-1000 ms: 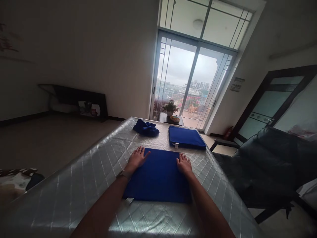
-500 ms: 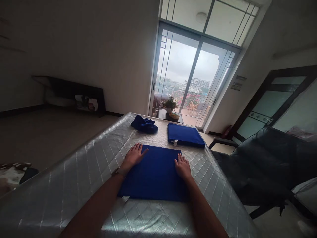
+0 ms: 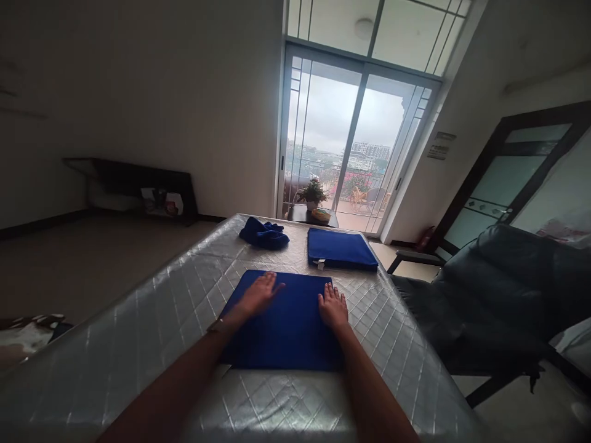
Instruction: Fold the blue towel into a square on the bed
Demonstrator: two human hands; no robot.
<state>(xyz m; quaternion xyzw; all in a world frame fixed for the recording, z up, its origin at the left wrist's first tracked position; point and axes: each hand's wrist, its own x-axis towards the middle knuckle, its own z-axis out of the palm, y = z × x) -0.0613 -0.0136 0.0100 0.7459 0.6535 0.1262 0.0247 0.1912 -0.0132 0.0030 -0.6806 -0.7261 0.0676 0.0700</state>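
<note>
A folded blue cloth (image 3: 290, 332) lies flat as a rectangle on the table in front of me. My left hand (image 3: 259, 294) is over its upper left part, fingers stretched out and slightly blurred. On the cloth's right edge rests my right hand (image 3: 333, 306), open with its fingers extended. Farther back on the right is a second folded blue cloth (image 3: 341, 247), a neat stack with a white tag at its near left corner. To the left of that stack sits a crumpled blue cloth (image 3: 263, 234).
The table (image 3: 152, 326) has a silvery quilted-pattern cover. A black armchair (image 3: 480, 295) stands close along its right side. Beyond the far edge are a small dark table with a potted plant (image 3: 313, 194) and a sliding glass door (image 3: 355, 135). A low dark rack (image 3: 143, 184) stands by the left wall.
My left hand has slid inward from the cloth's left edge onto its top surface. My right hand stays at the right edge. The view has shifted slightly.
</note>
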